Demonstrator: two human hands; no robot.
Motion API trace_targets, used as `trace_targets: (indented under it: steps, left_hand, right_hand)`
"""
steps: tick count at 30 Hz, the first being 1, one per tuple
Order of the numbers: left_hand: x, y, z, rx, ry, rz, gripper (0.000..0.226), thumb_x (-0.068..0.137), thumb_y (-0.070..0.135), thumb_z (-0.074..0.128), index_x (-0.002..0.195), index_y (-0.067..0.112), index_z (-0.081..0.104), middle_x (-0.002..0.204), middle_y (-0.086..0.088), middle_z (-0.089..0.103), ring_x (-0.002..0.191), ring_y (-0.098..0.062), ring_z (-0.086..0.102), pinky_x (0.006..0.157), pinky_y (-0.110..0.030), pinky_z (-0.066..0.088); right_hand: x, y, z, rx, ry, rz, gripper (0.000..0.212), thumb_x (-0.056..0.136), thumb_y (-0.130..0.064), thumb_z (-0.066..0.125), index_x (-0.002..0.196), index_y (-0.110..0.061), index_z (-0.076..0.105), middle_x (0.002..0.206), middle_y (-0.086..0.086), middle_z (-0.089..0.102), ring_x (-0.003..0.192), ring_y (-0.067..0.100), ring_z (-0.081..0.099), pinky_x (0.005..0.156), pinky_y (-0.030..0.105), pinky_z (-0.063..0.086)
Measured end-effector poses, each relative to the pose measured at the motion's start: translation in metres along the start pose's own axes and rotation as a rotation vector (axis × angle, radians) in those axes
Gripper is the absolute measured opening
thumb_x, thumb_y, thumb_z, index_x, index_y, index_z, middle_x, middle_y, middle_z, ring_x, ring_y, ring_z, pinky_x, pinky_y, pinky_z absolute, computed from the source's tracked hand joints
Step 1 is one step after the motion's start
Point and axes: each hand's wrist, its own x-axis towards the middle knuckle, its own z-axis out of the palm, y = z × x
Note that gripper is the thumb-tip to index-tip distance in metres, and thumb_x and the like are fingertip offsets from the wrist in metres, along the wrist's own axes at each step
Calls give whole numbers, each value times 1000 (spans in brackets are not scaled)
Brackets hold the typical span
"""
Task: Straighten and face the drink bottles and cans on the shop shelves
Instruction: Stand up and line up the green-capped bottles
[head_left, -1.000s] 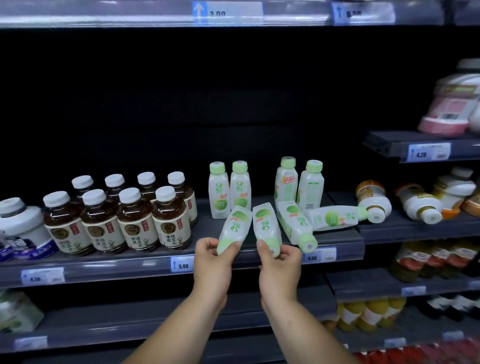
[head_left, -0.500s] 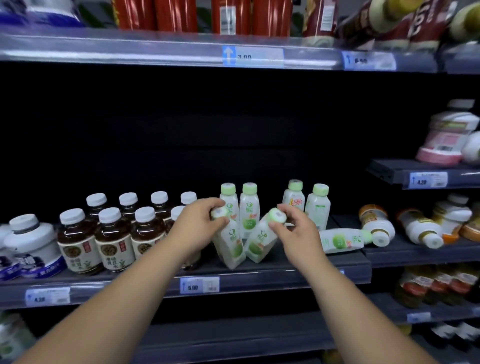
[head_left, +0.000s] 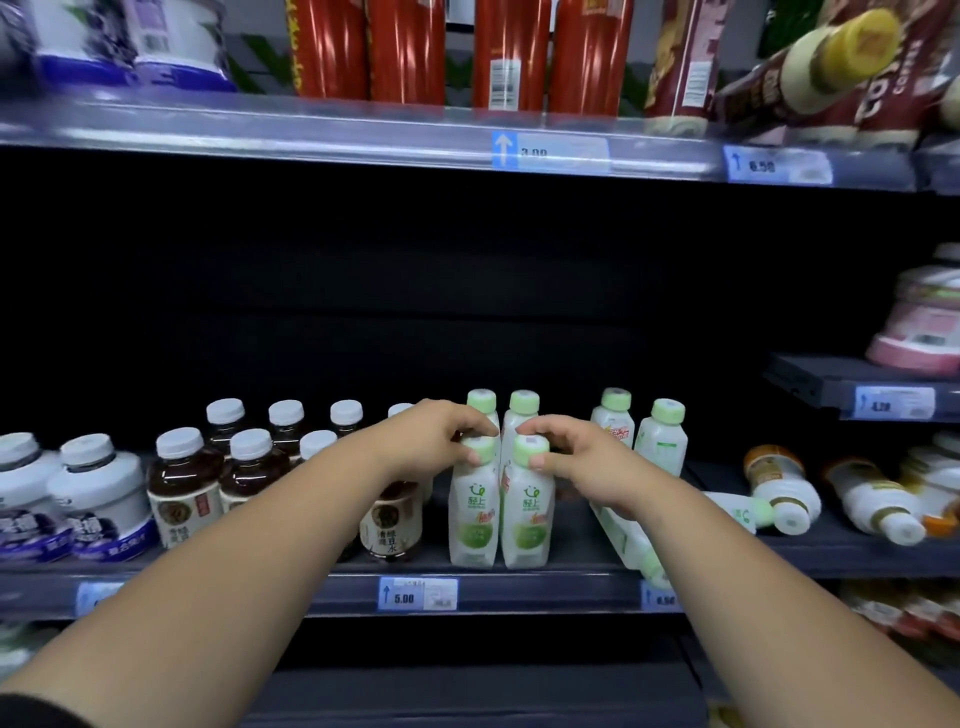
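Note:
Two white bottles with green caps stand upright side by side at the front of the middle shelf (head_left: 545, 584), labels facing me. My left hand (head_left: 436, 441) grips the cap of the left bottle (head_left: 471, 514). My right hand (head_left: 582, 462) grips the cap of the right bottle (head_left: 527, 519). Two more of these bottles (head_left: 501, 410) stand right behind them, and another pair (head_left: 662, 436) stands further right. One green-capped bottle (head_left: 626, 540) lies on its side under my right forearm, and another (head_left: 743, 512) lies beyond it.
Brown tea bottles with white caps (head_left: 249, 467) stand in rows to the left, with white and blue jars (head_left: 98, 493) beyond. Yellow-labelled bottles (head_left: 784, 488) lie tipped over on the right shelf. Red cans (head_left: 405, 47) fill the shelf above. A 5.00 price tag (head_left: 418, 593) marks the shelf edge.
The two tilted bottles have been brought fully upright and set at the shelf front. Both hands moved up onto their caps. The camera has tipped upward.

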Motion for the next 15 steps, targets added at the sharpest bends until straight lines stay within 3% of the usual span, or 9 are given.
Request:
trace_targets:
  steps: [5, 10, 15]
  left_hand:
    - [2, -2, -2, 45, 7, 14, 35, 91, 24, 70, 125, 32, 65, 119, 16, 64, 112, -3, 57, 97, -25, 45]
    - [7, -9, -5, 97, -3, 42, 37, 88, 28, 74, 123, 35, 65, 114, 20, 65, 108, 1, 58, 96, -24, 47]
    - [12, -20, -6, 84, 1, 52, 37, 85, 35, 76, 120, 37, 66, 111, 20, 67, 104, 3, 61, 95, -28, 51]
  right_hand:
    - [2, -4, 9, -40, -3, -27, 29, 96, -18, 65, 110, -44, 65, 117, -5, 66, 104, 15, 68, 84, 44, 61]
    - [3, -5, 8, -33, -3, -24, 30, 98, -20, 63, 106, -49, 62, 116, -6, 64, 103, 11, 67, 79, 36, 62]
    - [3, 1, 5, 21, -9, -13, 30, 98, -19, 63, 102, -49, 67, 111, -6, 69, 104, 13, 69, 86, 43, 60]
